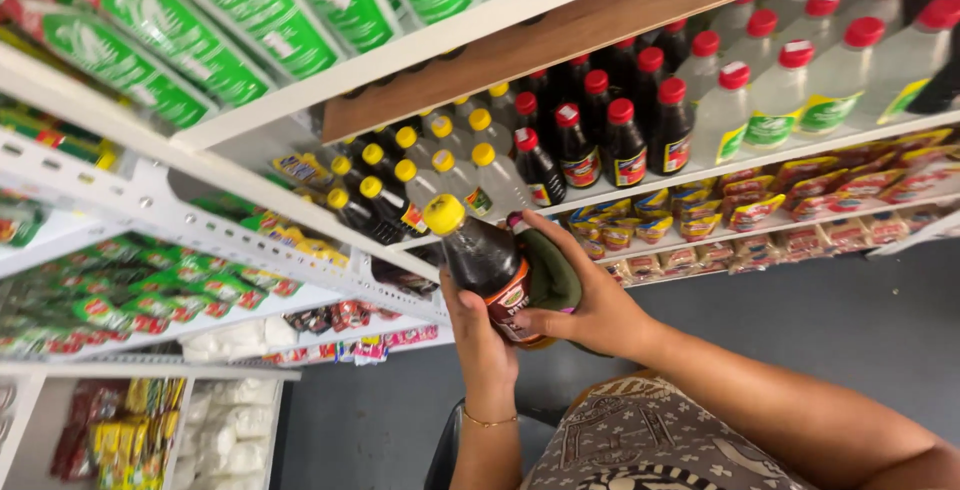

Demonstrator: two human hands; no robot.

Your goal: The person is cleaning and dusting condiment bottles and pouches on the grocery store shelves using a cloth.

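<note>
One dark bottle [480, 255] with a yellow cap is held in front of the shelf edge [700, 178], gripped by both hands so its label can be turned. The left hand [480, 335] is clasped under its base; the right hand [590, 300] is wrapped around a green cloth [550, 270] against its side. Several yellow-capped bottles [400, 175] stand at the shelf's left end, red-capped ones [620, 130] further right; an exact count cannot be made.

A dark brown plastic bottle [487, 260] is topped by a yellow cap and banded by a red label. Green plastic pouches [200, 25] are marked white. A gold thin bracelet [489, 420] is worn.
</note>
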